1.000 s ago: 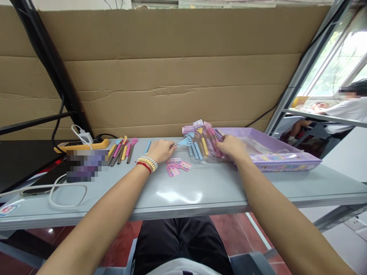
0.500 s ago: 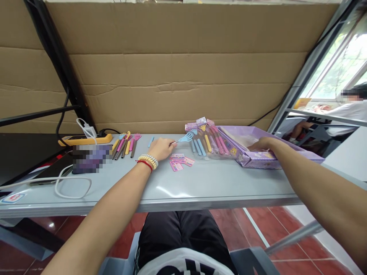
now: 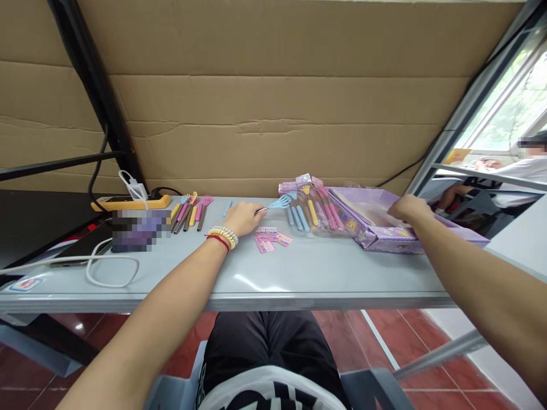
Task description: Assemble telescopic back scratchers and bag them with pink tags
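Observation:
My left hand (image 3: 243, 217) is closed around the thin metal stem of a blue hand-shaped scratcher (image 3: 278, 203), whose head points right over the grey table (image 3: 299, 273). My right hand (image 3: 407, 208) reaches into the purple tray (image 3: 387, 236) at the right, fingers curled over its near wall; what they hold is hidden. Between the hands lie several packaged scratchers in clear bags (image 3: 310, 205), and small pink cards (image 3: 269, 239) sit just in front of my left hand.
Loose scratchers in pink, yellow and blue (image 3: 190, 209) lie at the back left beside an orange power strip (image 3: 132, 202). A white cable (image 3: 98, 267) loops on the left. A cardboard wall (image 3: 273, 97) backs the table. Another person sits far right (image 3: 525, 165).
My right hand left the bagged scratchers and moved right into the purple tray. My left hand has kept its grip on the blue scratcher.

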`<act>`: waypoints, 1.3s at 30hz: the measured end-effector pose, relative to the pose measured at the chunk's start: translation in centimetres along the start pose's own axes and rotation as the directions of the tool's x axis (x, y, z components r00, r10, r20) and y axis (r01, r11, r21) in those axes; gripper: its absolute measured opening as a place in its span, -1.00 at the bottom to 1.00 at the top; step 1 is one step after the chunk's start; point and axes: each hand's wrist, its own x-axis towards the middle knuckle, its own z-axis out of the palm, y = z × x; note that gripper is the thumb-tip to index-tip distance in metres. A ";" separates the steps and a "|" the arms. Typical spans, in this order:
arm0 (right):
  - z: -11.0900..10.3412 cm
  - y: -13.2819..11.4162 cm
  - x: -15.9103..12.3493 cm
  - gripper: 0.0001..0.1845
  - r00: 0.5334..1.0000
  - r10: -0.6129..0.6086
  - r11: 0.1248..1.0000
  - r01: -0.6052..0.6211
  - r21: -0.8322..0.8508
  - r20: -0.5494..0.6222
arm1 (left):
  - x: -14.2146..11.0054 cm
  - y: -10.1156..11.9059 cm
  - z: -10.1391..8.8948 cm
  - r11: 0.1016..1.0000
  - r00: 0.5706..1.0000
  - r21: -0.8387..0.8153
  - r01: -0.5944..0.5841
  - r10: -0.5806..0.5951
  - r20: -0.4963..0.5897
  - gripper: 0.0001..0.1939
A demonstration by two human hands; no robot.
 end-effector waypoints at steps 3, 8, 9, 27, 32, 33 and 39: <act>-2.5 -1.5 -1.1 -0.65 0.994 0.092 0.993 -0.096 0.074 0.052 | 0.0 0.0 0.0 1.000 1.000 -0.014 0.002 -0.002 -0.012 -0.60; -7.2 -7.1 -5.3 -0.80 0.962 -0.234 0.831 0.275 0.483 -0.143 | 0.2 0.3 -0.1 0.998 0.989 -0.038 0.041 -0.046 -0.140 -0.65; -7.8 -8.6 -6.5 -0.80 0.943 -0.283 0.730 0.331 0.599 -0.175 | 0.2 0.3 -0.1 0.997 0.981 -0.043 0.057 -0.064 -0.183 -0.67; 1.4 -16.5 -16.8 -0.77 0.449 -0.836 0.425 0.164 0.890 0.316 | -0.1 2.2 0.5 0.531 0.994 -0.846 -0.047 -0.058 -0.092 -0.20; 0.1 -16.1 -17.1 -0.77 0.306 -0.922 0.278 0.095 0.956 0.238 | 0.0 2.7 1.1 0.558 0.972 -0.822 -0.114 -0.106 -0.207 -0.20; -0.1 -16.1 -17.3 -0.71 0.292 -0.928 0.267 0.091 0.959 0.231 | 0.0 2.8 1.3 0.578 0.964 -0.805 -0.136 -0.109 -0.241 -0.19; -0.7 -16.0 -18.0 -0.53 0.282 -0.935 0.275 0.201 0.940 0.213 | -0.1 3.3 1.4 0.712 0.941 -0.689 -0.138 -0.123 -0.316 -0.17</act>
